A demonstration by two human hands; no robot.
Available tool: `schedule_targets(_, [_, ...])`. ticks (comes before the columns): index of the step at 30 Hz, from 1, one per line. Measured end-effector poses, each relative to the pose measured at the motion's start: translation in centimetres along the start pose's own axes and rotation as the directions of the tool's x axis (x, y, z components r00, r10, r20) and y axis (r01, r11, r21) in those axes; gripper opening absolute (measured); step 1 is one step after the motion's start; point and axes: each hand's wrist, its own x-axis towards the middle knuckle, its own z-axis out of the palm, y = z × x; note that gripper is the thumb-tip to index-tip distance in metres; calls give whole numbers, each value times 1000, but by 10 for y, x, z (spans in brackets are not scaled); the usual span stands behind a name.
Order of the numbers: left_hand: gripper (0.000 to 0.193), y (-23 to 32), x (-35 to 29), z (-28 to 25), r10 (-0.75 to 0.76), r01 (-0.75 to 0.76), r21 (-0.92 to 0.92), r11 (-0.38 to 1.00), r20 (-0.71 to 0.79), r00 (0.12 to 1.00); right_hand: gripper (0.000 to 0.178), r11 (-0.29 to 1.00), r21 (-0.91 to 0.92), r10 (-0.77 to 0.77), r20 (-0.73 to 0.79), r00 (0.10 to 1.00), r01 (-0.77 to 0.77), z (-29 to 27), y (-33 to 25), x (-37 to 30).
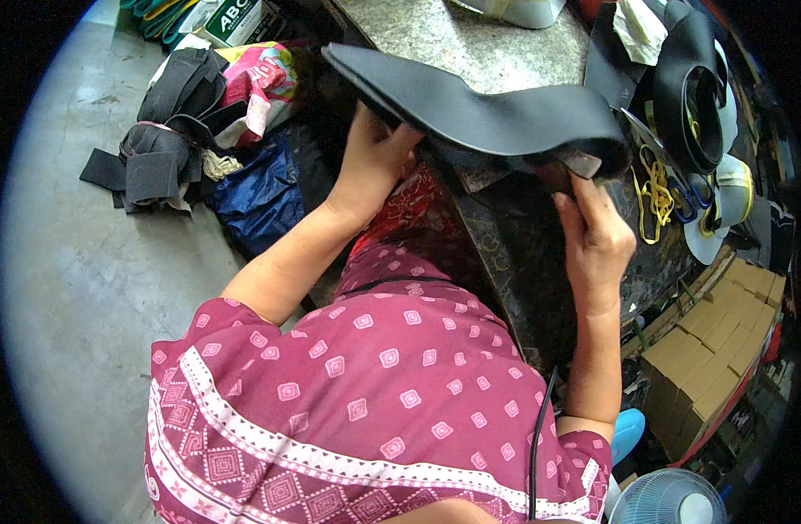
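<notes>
A wide, smooth black strip [418,87], leather-like, stretches between my two hands. It bends in a wave and curls under at its right end. My left hand [370,170] grips it from below near its left part; the fingertips are hidden behind it. Under the curl, my right hand [600,231] is closed, with thumb and fingers pinching a small dark brown flat piece [582,163]. Whether that piece is separate from the strip, I cannot tell. Behind the strip lies the grey speckled top of a worktable [479,52].
Rolled black strips [689,113], yellow cord [655,188] and blue-handled scissors [693,196] lie at the right. Cardboard boxes [715,341] and a fan [671,499] stand at lower right. A tied bundle of dark strips [160,157] and a blue bag [261,196] are at left.
</notes>
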Motion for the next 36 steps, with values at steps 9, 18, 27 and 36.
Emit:
schedule_targets(9, [25,65,5,-14,848,-783,578,-229,514,132,39,997,-82,0,-20,1000,-2,-12,17,-2])
schedule_targets(18, [17,35,43,13,863,-776,411,478,-54,503,33,950,253,219,-123,968,-182,-32,25,-3])
schedule_targets(27, [32,36,40,14,954,-719,657,227,-3,299,37,999,-15,52,-49,997,-53,-12,10,-13])
schedule_targets(36, [33,27,-9,34,657,-844,535,-39,650,382,37,995,-63,71,-68,995,-76,-15,25,-14])
